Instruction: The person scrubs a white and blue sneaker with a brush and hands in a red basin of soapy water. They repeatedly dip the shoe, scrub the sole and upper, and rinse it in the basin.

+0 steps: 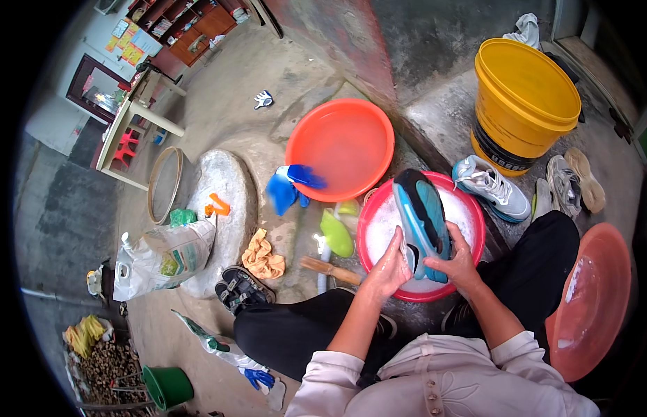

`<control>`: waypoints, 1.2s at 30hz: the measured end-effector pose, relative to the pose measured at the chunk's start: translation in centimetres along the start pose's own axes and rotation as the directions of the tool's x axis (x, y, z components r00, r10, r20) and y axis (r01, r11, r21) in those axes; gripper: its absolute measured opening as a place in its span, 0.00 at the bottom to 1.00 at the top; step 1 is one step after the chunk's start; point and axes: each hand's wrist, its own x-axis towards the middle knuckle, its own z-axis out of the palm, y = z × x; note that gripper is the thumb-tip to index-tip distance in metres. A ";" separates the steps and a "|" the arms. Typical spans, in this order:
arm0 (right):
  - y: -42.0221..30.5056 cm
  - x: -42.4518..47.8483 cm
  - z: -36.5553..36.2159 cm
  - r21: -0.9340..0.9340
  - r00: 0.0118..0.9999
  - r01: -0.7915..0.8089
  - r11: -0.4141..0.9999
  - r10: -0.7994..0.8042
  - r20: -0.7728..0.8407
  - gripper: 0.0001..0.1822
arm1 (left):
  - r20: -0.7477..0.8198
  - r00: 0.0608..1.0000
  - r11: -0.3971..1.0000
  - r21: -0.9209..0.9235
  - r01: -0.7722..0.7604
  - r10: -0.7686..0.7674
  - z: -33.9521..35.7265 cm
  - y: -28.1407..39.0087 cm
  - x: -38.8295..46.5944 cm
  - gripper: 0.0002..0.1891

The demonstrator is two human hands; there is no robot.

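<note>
Between them, my left hand [391,263] and my right hand [459,260] grip a wet sports shoe [433,229], its blue and black sole turned up towards me. The shoe is held over a red basin [366,255] of white, foamy water. Left of the basin, a wooden-handled tool [331,270] lies on the floor, its far end hidden by the basin rim. A lime-green scoop-like plastic item [337,233] sits beyond it. The matching grey and white shoe [491,187] with laces rests right of the basin.
An orange basin [340,112] stands beyond, with blue gloves [282,193] at its rim. A yellow bucket [526,104] and insoles [584,180] are at right, near a tilted orange basin [589,307]. A stone slab [224,172], a crumpled cloth [263,256] and a white jug [167,255] are left.
</note>
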 end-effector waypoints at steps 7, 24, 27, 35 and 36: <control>-0.8 0.1 -0.1 0.266 0.996 -0.088 0.960 0.081 0.034 0.44 | -0.014 1.000 0.969 -0.245 0.003 -0.006 1.2 0.9 -0.5 0.28; 1.9 1.5 -0.8 0.601 0.938 -0.224 0.767 0.338 -0.081 0.33 | -0.162 0.747 0.749 0.326 -0.577 0.645 2.8 1.0 -1.3 0.21; 2.0 1.9 -1.4 0.673 0.933 -0.226 0.704 0.355 -0.059 0.36 | -0.113 0.777 0.772 0.267 -0.576 0.619 2.3 0.9 -1.4 0.23; 1.1 1.8 -1.4 0.734 0.953 -0.133 0.666 0.289 -0.090 0.41 | 0.010 0.794 0.780 0.186 -0.598 0.607 3.0 1.5 -1.9 0.10; 0.8 1.7 -1.3 0.741 0.952 -0.122 0.661 0.288 -0.100 0.41 | 0.026 0.787 0.772 0.176 -0.610 0.616 3.0 1.5 -1.9 0.10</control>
